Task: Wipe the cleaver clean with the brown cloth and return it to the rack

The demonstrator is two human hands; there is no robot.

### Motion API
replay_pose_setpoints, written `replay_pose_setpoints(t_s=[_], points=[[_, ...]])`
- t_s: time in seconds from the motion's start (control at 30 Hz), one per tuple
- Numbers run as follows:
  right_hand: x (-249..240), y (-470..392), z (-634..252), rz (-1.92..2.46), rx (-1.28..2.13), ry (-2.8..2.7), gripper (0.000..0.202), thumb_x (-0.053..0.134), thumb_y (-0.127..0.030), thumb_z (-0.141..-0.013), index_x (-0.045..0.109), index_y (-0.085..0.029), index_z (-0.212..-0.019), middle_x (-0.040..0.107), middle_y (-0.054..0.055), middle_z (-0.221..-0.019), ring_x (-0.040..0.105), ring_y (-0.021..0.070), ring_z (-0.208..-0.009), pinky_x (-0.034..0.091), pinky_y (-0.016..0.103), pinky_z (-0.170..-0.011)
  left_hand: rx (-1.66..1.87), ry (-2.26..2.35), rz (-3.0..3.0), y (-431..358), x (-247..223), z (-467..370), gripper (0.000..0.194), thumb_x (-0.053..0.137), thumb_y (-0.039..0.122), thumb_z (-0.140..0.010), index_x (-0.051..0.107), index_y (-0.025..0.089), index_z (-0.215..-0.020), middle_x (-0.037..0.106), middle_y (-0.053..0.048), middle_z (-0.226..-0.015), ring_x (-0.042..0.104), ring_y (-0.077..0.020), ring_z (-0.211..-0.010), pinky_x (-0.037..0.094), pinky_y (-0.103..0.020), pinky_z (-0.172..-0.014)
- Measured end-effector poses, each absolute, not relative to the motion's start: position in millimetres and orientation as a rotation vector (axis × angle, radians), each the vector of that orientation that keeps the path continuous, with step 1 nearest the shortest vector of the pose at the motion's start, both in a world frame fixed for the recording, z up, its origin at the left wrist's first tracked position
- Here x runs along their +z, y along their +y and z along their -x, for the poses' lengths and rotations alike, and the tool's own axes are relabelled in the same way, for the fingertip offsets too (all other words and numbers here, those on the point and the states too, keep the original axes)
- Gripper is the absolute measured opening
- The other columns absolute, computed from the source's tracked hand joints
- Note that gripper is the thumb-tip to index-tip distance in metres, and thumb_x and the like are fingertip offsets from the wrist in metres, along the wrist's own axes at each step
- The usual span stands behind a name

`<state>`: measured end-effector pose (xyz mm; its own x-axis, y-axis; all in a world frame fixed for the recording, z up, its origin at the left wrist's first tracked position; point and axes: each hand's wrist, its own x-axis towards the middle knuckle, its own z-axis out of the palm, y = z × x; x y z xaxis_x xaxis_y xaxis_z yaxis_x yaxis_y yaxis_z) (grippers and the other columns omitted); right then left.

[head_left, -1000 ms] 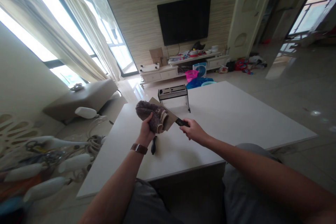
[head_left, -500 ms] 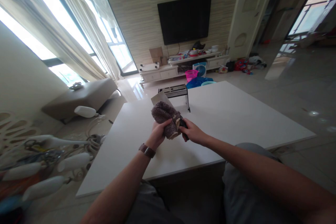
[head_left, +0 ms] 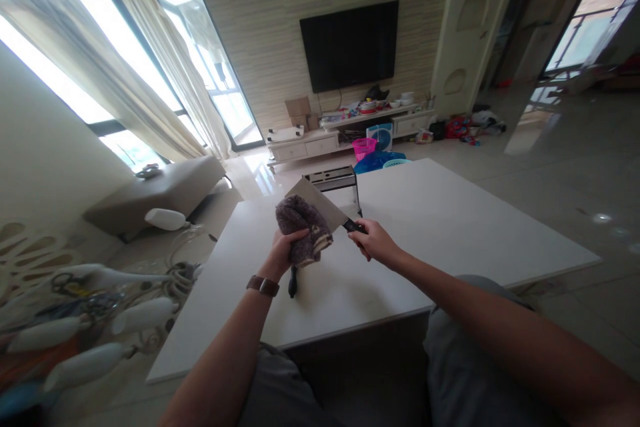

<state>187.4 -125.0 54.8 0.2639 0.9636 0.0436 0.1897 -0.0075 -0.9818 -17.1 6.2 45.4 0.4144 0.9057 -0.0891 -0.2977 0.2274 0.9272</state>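
Note:
My right hand (head_left: 374,240) is closed round the black handle of a cleaver (head_left: 320,202), whose broad blade points up and to the left. Bunched in my left hand (head_left: 287,248) is a purple-grey cloth (head_left: 301,227), lying against the near side of the blade and covering part of it. A dark handle (head_left: 293,283) shows below the cloth on the white table (head_left: 425,233); what it belongs to is hidden. Just beyond the blade stands a knife rack (head_left: 333,177) with a slotted top.
Left of the table are a lamp with several white shades (head_left: 145,315) and a grey bench (head_left: 160,193). Behind the table lie a pink basket (head_left: 364,148) and a blue item (head_left: 377,161). A low cabinet (head_left: 305,147) runs under the television (head_left: 350,45).
My left hand has drawn the cloth left and down from the cleaver's handle end, so more of the blade shows. The right hand has shifted slightly right, and the dark handle below has come into view.

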Motion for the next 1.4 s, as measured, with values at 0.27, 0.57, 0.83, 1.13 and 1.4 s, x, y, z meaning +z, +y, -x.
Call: replay_pose_setpoints(t_s=[0.27, 0.57, 0.83, 1.13, 1.4], points=[[47.5, -127.8, -171.9, 1.445, 0.929, -1.241, 0.009, 0.058, -0.026, -0.085, 0.05, -0.022, -0.081, 0.049, -0.01, -0.051, 0.047, 0.0094, -0.034, 0.037, 0.021, -0.035, 0.805, 0.623, -0.667, 3.6, 36.6, 5.3, 0.025, 0.067, 0.017, -0.086, 0.071, 0.008, -0.109, 0.076, -0.017, -0.11, 0.073, -0.0305, -0.105, 0.058, -0.047, -0.099], [60.5, -131.9, -174.2, 1.448, 0.993, -1.355, 0.007, 0.059, -0.025, -0.087, 0.054, -0.02, -0.087, 0.048, -0.01, -0.05, 0.047, 0.0085, -0.036, 0.037, 0.02, -0.04, 0.99, 0.628, -0.577, 19.8, 37.8, 6.3, 0.022, 0.068, 0.013, -0.087, 0.07, 0.009, -0.109, 0.078, -0.013, -0.104, 0.075, -0.0272, -0.098, 0.059, -0.044, -0.097], [60.2, -130.9, -181.8, 1.349, 1.236, -1.341, 0.014, 0.063, -0.026, -0.086, 0.052, -0.02, -0.081, 0.052, -0.008, -0.053, 0.048, 0.008, -0.036, 0.038, 0.019, -0.039, 1.156, 0.644, -0.552, 46.5, 39.2, 36.5, 0.027, 0.061, 0.017, -0.092, 0.07, 0.012, -0.117, 0.078, -0.01, -0.099, 0.076, -0.0226, -0.087, 0.062, -0.04, -0.09], [56.3, -127.2, -182.6, 1.05, 1.79, -0.996, 0.05, 0.027, -0.043, -0.104, 0.062, -0.013, -0.085, 0.048, -0.004, -0.051, 0.045, 0.0096, -0.034, 0.039, 0.021, -0.035, 1.181, 0.584, -0.537, 55.7, 35.7, 45.0, 0.027, 0.061, 0.022, -0.091, 0.071, 0.016, -0.115, 0.078, -0.009, -0.107, 0.075, -0.0237, -0.097, 0.058, -0.044, -0.096], [65.1, -135.8, -198.8, 1.054, 1.425, -1.097, 0.031, 0.058, -0.047, -0.092, 0.059, -0.016, -0.089, 0.051, -0.004, -0.06, 0.048, 0.0082, -0.044, 0.041, 0.02, -0.042, 1.302, 0.508, -0.533, 57.3, 39.7, 63.3, 0.036, 0.058, 0.028, -0.086, 0.071, 0.017, -0.117, 0.076, -0.01, -0.114, 0.07, -0.0287, -0.111, 0.049, -0.052, -0.106]])
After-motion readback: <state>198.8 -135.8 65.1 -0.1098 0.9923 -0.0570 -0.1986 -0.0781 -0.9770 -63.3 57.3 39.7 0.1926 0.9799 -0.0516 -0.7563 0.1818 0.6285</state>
